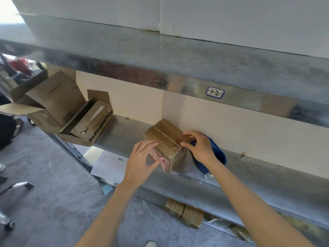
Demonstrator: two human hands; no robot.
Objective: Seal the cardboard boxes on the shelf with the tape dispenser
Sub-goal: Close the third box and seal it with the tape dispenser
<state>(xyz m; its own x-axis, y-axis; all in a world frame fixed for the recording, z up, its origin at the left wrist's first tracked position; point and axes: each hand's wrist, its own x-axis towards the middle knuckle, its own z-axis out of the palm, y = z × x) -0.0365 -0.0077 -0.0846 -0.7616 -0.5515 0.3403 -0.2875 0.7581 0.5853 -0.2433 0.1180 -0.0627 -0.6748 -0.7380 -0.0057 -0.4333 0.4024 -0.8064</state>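
On the metal shelf (124,129), close to its front lip, steadying the small cardboard box (173,132) with both hands. Pressing the left hand (142,161) against the near side, fingers spread and nearly straight, covering part of the pink label (164,162), gripping nothing. Laying the right hand (201,147) over the far right end of the top, fingers only lightly bent, thumb tip sitting at the end of the centre seam (169,138), holding no tool. Keeping the flaps down, by the look of it: seam closed but showing no fresh strip across it, so probably squaring the box up ahead of taping.

Just behind the right hand, touching or nearly touching the box, lying a blue object (219,154); possibly the tape dispenser, though too hidden to tell. Next, likely needing that right hand freed to fetch the dispenser, while pinning the flaps with the left.

Further left, tipping over the shelf end, open boxes (94,122) waiting unsealed. Above, on the beam, showing a handwritten tag (215,93). Below, hanging a paper sheet (108,165), and resting on the lower level, taped boxes (185,213).
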